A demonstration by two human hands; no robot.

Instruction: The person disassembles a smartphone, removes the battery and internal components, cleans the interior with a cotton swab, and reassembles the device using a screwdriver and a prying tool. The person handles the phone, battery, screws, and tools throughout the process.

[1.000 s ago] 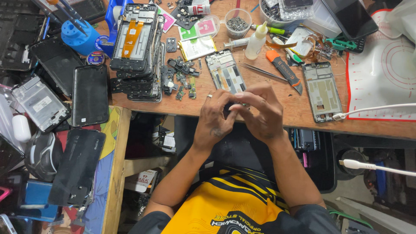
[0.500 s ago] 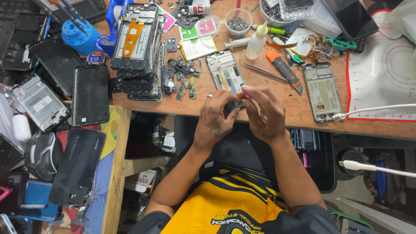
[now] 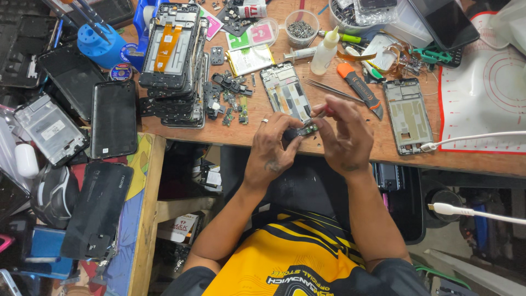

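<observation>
Small circuit board pinched between both hands at the worktop edge.
Since half a second ago, the right hand has shifted slightly; left hand fingers grip the circuit board, red-handled tool above it.

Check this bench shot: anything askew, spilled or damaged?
Nothing spilled. The stack of phone frames is uneven and fanned out, with small loose parts scattered beside it. The left hand and right hand hold a small circuit board over the wooden table edge.
</observation>
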